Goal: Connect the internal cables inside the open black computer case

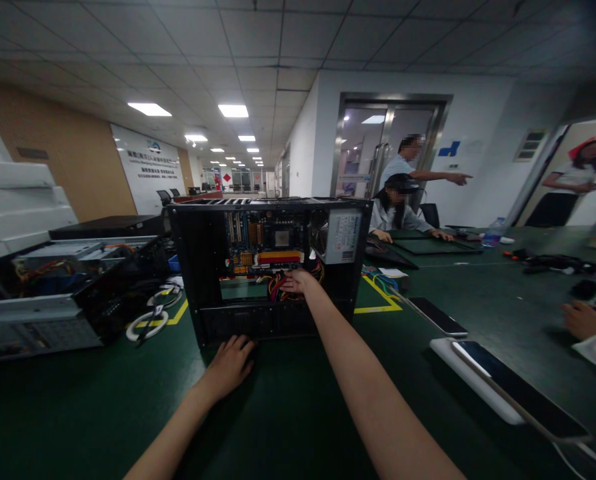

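A black computer case [238,323] stands on the green table with its open side facing me. Inside it are a motherboard [243,243] with orange, red and yellow slots, and a silver power supply [342,235] at the upper right. My right hand [295,281] reaches into the lower part of the case, its fingers closed around a bundle of coloured power cables [277,288]. Down on the table, my left hand [231,360] lies with fingers apart against the case's lower front edge, holding nothing.
Another opened computer case [68,287] lies at the left, beside white cable coils [148,325]. Phones [518,383] and a white power bank [473,380] rest at the right. A bottle [493,233] stands farther back. Other people are around the table; someone's hand [588,320] shows at far right.
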The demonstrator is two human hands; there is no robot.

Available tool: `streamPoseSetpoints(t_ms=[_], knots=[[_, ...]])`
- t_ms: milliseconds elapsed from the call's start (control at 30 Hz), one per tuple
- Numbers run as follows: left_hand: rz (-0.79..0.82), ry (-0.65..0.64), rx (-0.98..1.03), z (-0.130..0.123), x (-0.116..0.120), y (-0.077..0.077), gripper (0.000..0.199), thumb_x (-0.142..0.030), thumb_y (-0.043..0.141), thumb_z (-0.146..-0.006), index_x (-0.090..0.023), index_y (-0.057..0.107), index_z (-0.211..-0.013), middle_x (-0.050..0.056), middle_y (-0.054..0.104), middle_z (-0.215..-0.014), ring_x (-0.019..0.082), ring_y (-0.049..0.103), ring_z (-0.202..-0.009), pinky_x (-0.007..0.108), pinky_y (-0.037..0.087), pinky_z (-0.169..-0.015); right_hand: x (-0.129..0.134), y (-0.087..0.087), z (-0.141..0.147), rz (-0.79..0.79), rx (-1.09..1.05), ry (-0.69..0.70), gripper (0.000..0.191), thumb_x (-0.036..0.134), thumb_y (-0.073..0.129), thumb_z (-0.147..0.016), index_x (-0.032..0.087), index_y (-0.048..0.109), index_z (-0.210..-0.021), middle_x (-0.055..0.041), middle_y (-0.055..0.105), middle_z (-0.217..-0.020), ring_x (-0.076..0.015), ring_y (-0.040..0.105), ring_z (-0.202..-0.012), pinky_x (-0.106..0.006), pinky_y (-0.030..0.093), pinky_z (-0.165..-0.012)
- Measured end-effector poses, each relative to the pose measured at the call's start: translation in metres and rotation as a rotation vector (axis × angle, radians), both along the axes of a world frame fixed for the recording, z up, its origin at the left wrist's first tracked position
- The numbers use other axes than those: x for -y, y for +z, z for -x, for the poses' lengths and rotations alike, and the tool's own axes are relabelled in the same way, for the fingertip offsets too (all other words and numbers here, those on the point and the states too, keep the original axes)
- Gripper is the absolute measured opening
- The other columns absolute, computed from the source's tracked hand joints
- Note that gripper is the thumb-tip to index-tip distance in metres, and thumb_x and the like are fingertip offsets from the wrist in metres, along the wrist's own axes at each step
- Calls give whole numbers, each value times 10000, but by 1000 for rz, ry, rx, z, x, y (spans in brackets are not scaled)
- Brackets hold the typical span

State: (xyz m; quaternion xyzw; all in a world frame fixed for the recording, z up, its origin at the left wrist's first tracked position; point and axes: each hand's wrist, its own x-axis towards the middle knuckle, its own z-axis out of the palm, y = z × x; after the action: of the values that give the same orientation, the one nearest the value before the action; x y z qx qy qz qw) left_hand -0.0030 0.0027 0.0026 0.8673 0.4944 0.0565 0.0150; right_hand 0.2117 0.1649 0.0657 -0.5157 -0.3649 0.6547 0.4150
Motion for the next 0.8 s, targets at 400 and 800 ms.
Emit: streamPoseSetpoints(t_ms=[400,800], knots=[[-25,-19,-14,0,-1,1,366,-247,383,-758,-252,386,-1125,47,427,-1113,212,382,-1025,370,328,-836,6,2,3,42,159,4,76,216,383,-785,158,432,-788,-24,501,-624,-116,541,-570,-249,473,-488],[-7,0,5,-2,1,3,371,-245,378,-754,-272,387,-1124,38,421,-1133,215,373,-1047,385,318,-859,16,-7,-4,-249,674,-63,65,199,501,-705,146,504,-742,-33,552,-539,-127,524,-414,-241,412,-427]])
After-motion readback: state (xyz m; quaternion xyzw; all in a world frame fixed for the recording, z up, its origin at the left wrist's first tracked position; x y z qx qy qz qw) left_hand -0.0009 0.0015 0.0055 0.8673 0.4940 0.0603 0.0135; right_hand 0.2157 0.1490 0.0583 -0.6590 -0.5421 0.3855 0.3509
